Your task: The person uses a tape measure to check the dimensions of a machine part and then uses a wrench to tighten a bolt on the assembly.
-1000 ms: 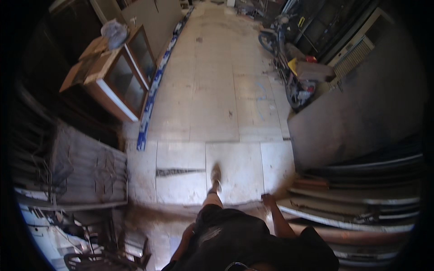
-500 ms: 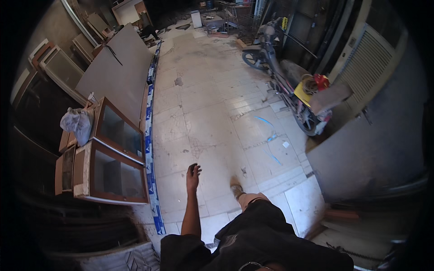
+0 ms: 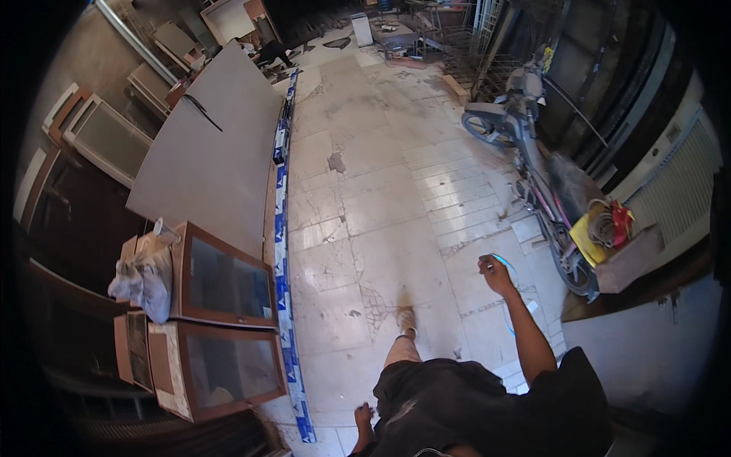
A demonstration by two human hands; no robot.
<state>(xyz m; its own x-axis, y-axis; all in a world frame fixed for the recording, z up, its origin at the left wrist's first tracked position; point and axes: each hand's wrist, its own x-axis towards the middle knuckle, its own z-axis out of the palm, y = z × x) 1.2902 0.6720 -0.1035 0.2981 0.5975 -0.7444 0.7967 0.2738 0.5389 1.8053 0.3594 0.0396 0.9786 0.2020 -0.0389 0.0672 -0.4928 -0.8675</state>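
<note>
My right hand is out over the tiled floor, fingers curled around something small that I cannot make out, right of my stepping foot. A blue curved strip or line lies on the floor behind it. My left hand is low beside my dark clothing, fingers curled; any contents are too small to name. Along my left runs a long blue-and-white wrapped bar, beside two glass-doored wooden cabinets with a pale plastic bag on top.
A motorbike with yellow and red items on it stands along the right. Boards and framed panels lean at the left. Another person in dark clothing is at the back left, near clutter and wire racks.
I have advanced along the floor: cabinets and motorbike are nearer. My right hand has swung forward to the right, while my left hand has dropped back toward my body.
</note>
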